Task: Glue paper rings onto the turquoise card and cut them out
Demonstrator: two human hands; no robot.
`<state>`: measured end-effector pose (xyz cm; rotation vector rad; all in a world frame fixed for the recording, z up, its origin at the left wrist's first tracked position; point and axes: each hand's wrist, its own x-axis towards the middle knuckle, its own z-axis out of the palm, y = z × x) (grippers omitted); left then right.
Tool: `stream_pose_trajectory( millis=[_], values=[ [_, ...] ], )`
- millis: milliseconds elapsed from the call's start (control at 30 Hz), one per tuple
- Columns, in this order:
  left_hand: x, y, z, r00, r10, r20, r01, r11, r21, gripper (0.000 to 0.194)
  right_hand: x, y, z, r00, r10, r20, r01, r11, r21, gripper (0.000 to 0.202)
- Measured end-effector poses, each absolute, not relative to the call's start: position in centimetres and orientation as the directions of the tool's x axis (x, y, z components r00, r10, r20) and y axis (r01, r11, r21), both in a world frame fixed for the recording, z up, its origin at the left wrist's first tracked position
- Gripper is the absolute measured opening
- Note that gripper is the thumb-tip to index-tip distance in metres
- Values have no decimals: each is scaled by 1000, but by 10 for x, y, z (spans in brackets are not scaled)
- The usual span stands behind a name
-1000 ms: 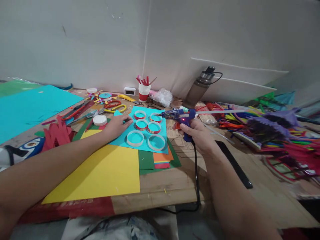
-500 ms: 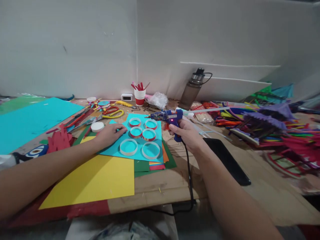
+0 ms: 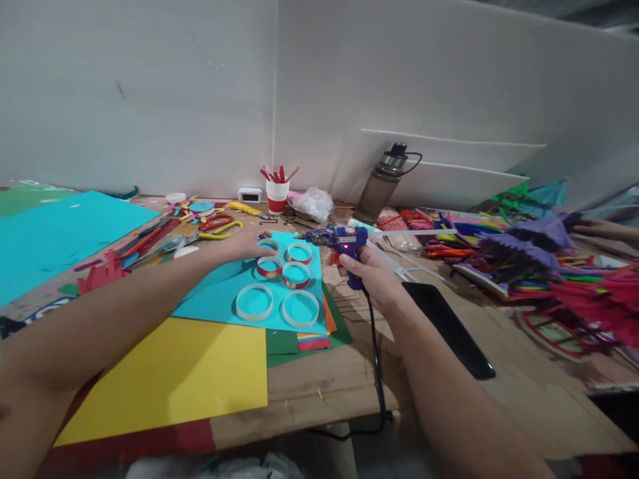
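Note:
My right hand point(image 3: 372, 271) is wrapped round the handle of a blue glue gun point(image 3: 349, 249), its red light lit. A long clear glue stick point(image 3: 419, 232) runs out of the back, and the nozzle points left above the blue sheet. My left hand point(image 3: 248, 242) has its fingers closed at the left rim of the far-left red-and-white ring point(image 3: 270, 252); the thumb is hard to see. On the light-blue sheet point(image 3: 214, 303) stand several such rings, among them a red-banded ring point(image 3: 296, 285) and two plain white rings in front, one being a white ring point(image 3: 300, 324).
Scissors point(image 3: 219, 233), a yellow cutter point(image 3: 244, 209) and a paper cup point(image 3: 277, 199) lie or stand behind. At right are a bottle point(image 3: 382, 189), a black phone point(image 3: 449, 330) and bundled pipe cleaners. Another person's hand point(image 3: 604, 229) shows far right. The gun's cord point(image 3: 375, 352) hangs over the front edge.
My left hand has moved right and away from me, from the sheet's left part to the far-left ring. My right hand keeps the glue gun. Another person's hand has appeared at right.

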<state>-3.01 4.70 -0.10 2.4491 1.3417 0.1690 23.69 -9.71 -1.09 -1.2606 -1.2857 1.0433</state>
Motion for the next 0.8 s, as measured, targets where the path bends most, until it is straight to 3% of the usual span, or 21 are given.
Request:
stream_pose_trajectory(
  millis=[200, 333, 467, 633, 800],
  values=[
    [-26, 67, -3, 535, 844, -44, 800, -489, 347, 58, 236, -98, -9, 75, 995, 63, 125, 53, -991, 37],
    [-18, 76, -4, 484, 867, 119, 813, -496, 305, 52, 237, -97, -10, 67, 995, 70, 118, 62, -991, 35],
    [-21, 60, -3, 555, 780, 290, 683, -626, 376, 39, 237, -98, -9, 69, 993, 95, 91, 89, -992, 33],
    [-39, 33, -9, 695, 691, 197, 618, -714, 328, 32, 236, -99, -8, 45, 994, 99, 124, 92, -988, 32],
    [-39, 29, -20, 638, 761, 116, 729, -645, 226, 23, 234, -99, -9, 49, 997, 61, 152, 53, -987, 35]
  ],
)
